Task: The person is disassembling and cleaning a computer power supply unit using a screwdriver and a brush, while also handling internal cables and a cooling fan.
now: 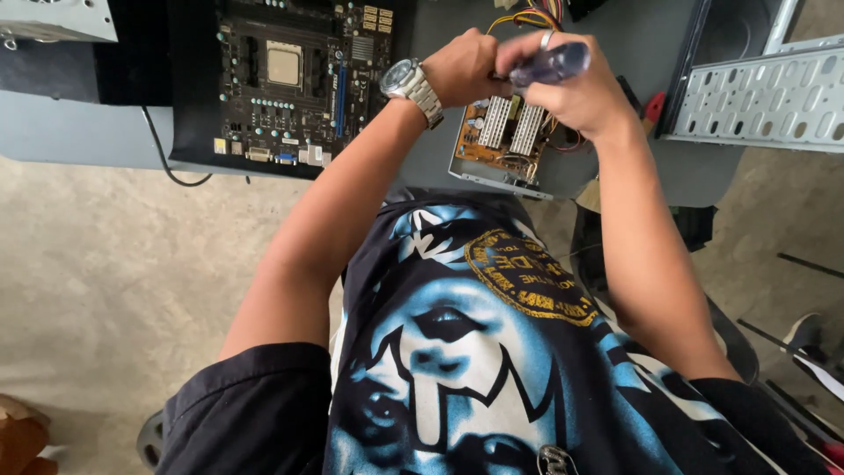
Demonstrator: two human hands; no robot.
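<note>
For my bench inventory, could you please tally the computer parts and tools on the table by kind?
Motherboard: 1
Opened power supply unit: 1
Perforated metal case panel: 1
Screwdriver, gripped in the right hand beside the left hand: 1
Total: 4

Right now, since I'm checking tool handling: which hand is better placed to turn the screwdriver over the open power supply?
Probably the right hand: it is wrapped around the blue-handled screwdriver, directly above the power supply. The left hand, with the wristwatch, only meets the shaft end.
</note>
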